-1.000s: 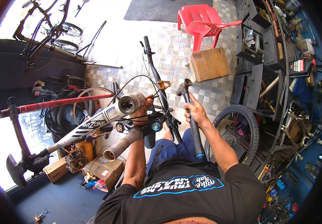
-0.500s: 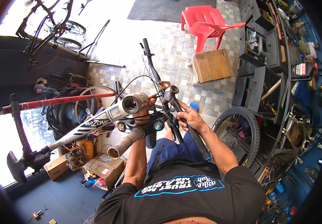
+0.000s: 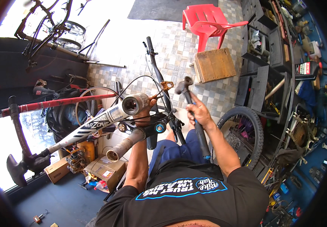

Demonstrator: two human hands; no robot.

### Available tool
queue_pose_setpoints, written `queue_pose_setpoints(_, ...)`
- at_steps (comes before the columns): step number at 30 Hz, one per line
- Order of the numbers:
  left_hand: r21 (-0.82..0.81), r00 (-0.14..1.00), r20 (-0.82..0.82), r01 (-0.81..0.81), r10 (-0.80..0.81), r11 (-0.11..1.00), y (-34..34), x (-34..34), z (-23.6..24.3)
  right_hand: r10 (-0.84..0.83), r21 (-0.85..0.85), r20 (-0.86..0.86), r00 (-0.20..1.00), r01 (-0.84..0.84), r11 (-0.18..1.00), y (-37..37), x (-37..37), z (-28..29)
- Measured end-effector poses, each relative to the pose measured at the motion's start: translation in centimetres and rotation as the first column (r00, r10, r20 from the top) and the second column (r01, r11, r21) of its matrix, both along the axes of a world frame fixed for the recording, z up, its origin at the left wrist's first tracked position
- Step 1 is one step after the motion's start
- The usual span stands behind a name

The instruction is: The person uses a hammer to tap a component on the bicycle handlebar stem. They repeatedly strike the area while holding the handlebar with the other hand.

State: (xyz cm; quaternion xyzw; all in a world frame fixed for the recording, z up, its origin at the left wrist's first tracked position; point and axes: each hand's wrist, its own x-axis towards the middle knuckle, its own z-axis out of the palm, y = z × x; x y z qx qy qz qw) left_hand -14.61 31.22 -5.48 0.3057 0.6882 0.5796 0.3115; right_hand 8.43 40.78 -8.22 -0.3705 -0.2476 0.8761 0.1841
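My right hand (image 3: 199, 112) is closed round the dark handle of a hammer (image 3: 202, 142). Its head points up and away from me, apart from the bicycle parts. My left hand (image 3: 144, 118) sits behind the open-ended tubes of a white and grey bicycle frame (image 3: 110, 115). Its fingers are bent at the right of the frame's larger tube end, but what they grip is largely hidden. Below that tube lies a worn, open-ended tube (image 3: 125, 144). A handlebar (image 3: 156, 70) with cables and an orange-brown clamp (image 3: 167, 86) lies just beyond the left hand.
A bicycle wheel (image 3: 255, 142) stands by my right elbow. Ahead are a wooden box (image 3: 215, 65) and a red plastic chair (image 3: 205, 19). Open drawers (image 3: 257, 41) and tool shelves line the right. A red tube (image 3: 61, 103) and a cardboard box (image 3: 104, 170) are at the left.
My right hand has moved the hammer a little to the right, and its head has swung away from the clamp and cables. My left hand stays nearly in place.
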Motion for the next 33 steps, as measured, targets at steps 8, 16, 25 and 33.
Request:
queue_pose_setpoints(8, 0.044, 1.000, 0.014, -0.014, 0.014, 0.999, 0.4, 0.5, 0.3, -0.020, 0.043, 0.073, 0.997, 0.017, 0.999, -0.2, -0.8, -2.5)
queue_pose_setpoints(16, 0.056, 0.985, -0.168, 0.036, -0.026, 0.998, 0.2, -0.2, -1.4, 0.085, -0.148, -0.183, 0.980, -0.113, 0.983, -1.1, -0.7, -0.2)
queue_pose_setpoints(25, 0.055, 0.998, 0.041, -0.045, 0.043, 0.997, 0.2, 0.6, 0.3, 0.129, -0.251, -0.188, 0.974, -0.174, 0.952, -0.2, 0.7, -3.1)
queue_pose_setpoints(33, 0.041, 1.000, 0.014, -0.025, 0.024, 0.999, -0.1, 0.6, 0.0, 0.202, -0.259, -0.211, 0.956, -0.254, 0.932, -0.7, -0.7, -1.0)
